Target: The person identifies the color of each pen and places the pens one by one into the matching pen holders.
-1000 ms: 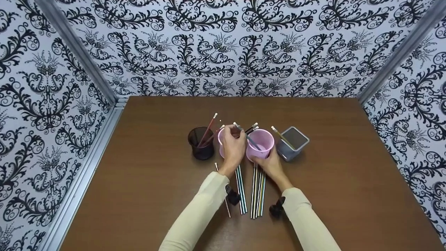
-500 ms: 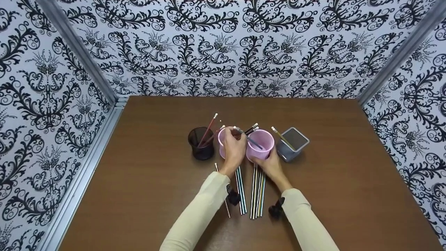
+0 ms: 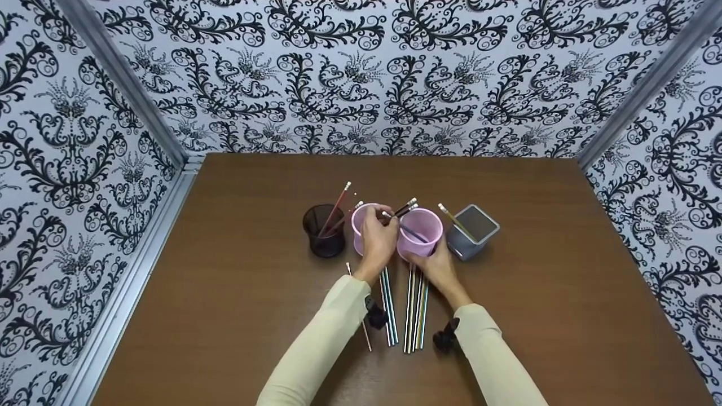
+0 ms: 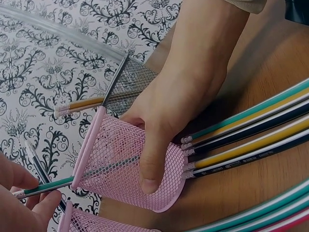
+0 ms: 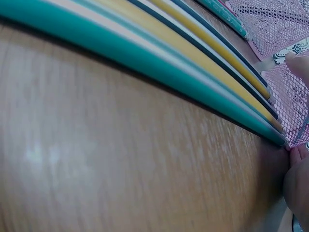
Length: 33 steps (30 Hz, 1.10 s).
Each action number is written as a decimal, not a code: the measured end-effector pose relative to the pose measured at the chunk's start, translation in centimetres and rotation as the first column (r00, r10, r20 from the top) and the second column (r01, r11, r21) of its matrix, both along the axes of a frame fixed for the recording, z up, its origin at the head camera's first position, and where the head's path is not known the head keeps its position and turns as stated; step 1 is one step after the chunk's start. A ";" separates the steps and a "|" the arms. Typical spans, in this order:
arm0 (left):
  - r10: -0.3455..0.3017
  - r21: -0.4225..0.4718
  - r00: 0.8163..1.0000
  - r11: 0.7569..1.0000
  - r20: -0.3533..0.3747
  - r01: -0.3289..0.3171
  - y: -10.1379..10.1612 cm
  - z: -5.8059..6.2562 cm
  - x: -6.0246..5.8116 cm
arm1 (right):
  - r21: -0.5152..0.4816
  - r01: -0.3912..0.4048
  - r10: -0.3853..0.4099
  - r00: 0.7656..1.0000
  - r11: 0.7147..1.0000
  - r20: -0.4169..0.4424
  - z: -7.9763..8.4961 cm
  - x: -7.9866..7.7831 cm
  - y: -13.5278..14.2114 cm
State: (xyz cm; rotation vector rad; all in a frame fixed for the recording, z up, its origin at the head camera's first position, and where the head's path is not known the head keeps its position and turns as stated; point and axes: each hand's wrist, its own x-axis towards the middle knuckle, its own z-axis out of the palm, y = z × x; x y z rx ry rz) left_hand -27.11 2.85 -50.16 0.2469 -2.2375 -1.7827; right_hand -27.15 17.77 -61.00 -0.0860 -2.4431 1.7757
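My left hand (image 3: pixel 379 234) pinches a green-and-white striped pencil (image 4: pixel 55 185) near its eraser end. The pencil slants down through the mouth of the right pink mesh pencil cup (image 3: pixel 416 252), its lower part inside. My right hand (image 3: pixel 440 268) grips that cup low on its side, thumb across the mesh in the left wrist view. Just left stands another pink mesh cup (image 3: pixel 357 239), partly hidden behind my left hand, with dark pencils (image 3: pixel 407 207) leaning out of it. Several striped pencils (image 3: pixel 416 316) lie on the table by the gripped cup's base.
A black mesh cup (image 3: pixel 327 246) with red pencils (image 3: pixel 337 206) stands at left. To the right is a square grey mesh holder (image 3: pixel 467 248) with a yellow pencil (image 3: pixel 456 221). Teal-striped pencils (image 3: pixel 389 310) and one thin pencil (image 3: pixel 366 335) lie on the brown table (image 3: pixel 237 270).
The green-striped pencil has slid lower into the right pink cup, its eraser end dropping toward my left fingers. My right hand and the cup have stayed in place.
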 end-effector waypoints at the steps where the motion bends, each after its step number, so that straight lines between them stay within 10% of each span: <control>1: -0.001 0.003 1.000 1.000 -0.007 0.001 0.0 0.0 0.0 | -0.006 -0.002 0.002 1.000 1.000 -0.003 0.0 0.0 0.0; 9: -0.016 0.028 0.997 0.999 -0.079 0.019 -0.2 0.6 0.5 | -0.019 -0.009 0.008 1.000 1.000 -0.024 0.0 -0.2 -0.1; 19: 0.023 -0.165 0.987 0.985 -0.161 -0.050 -1.0 2.3 2.6 | 0.025 0.013 -0.013 1.000 1.000 -0.013 0.2 -0.3 -0.2; 33: 0.013 -0.153 0.995 0.988 -0.100 -0.028 -1.8 -1.4 5.3 | 0.024 0.008 -0.008 1.000 1.000 -0.004 -0.1 -0.1 -0.2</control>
